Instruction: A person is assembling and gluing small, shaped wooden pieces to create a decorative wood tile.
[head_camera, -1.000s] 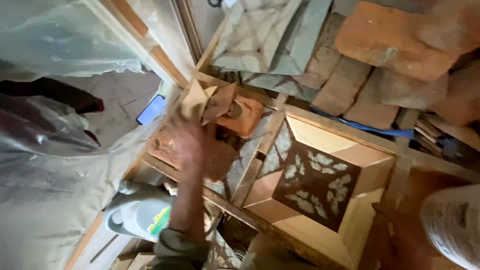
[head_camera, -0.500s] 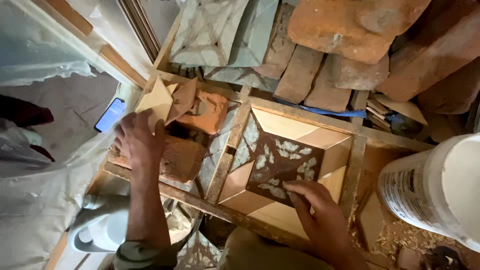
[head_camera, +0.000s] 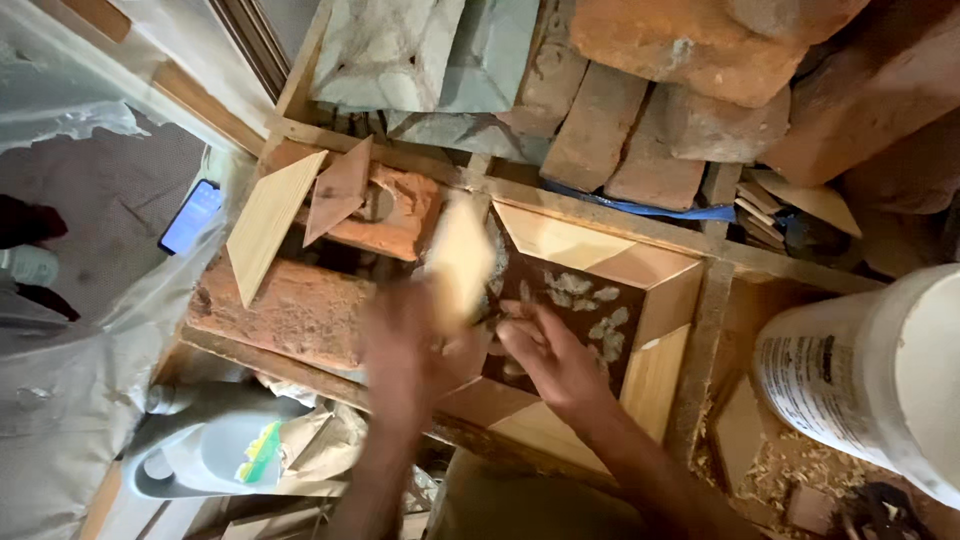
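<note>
Head view, looking straight down: the left hand (head_camera: 405, 350), which half a second ago rested on the rough red brick (head_camera: 290, 315) left of the square inlaid wooden panel with a dark leaf-patterned centre (head_camera: 590, 310), has lifted and now carries a pale, light-coloured wooden piece (head_camera: 460, 262) toward the panel's left edge. The piece is blurred with motion; the left grip is closed on its lower end, as far as the blur allows. The right hand (head_camera: 555, 362), earlier at the panel's near edge, has moved up onto the panel, its fingers (head_camera: 530, 325) bent and pressing on the dark centre, holding nothing. Judged from this, work has turned from the brick to fitting a piece at the panel's left side.

The panel lies flat in a wooden frame (head_camera: 700, 330), its dark centre set diagonally and bordered by light and tan mitred strips meeting at the corners. Left of the panel, a pale diamond-shaped wooden piece (head_camera: 268, 222) and a smaller reddish triangular piece (head_camera: 340, 190) rest on the bricks. Beyond the panel, stacked red bricks (head_camera: 640, 140) and grey-green moulded tiles (head_camera: 400, 50). Right of the panel, a large white plastic bucket (head_camera: 880, 380) above wood shavings (head_camera: 800, 460). Far left of the panel, a lit mobile phone (head_camera: 190, 217) on the floor.
</note>
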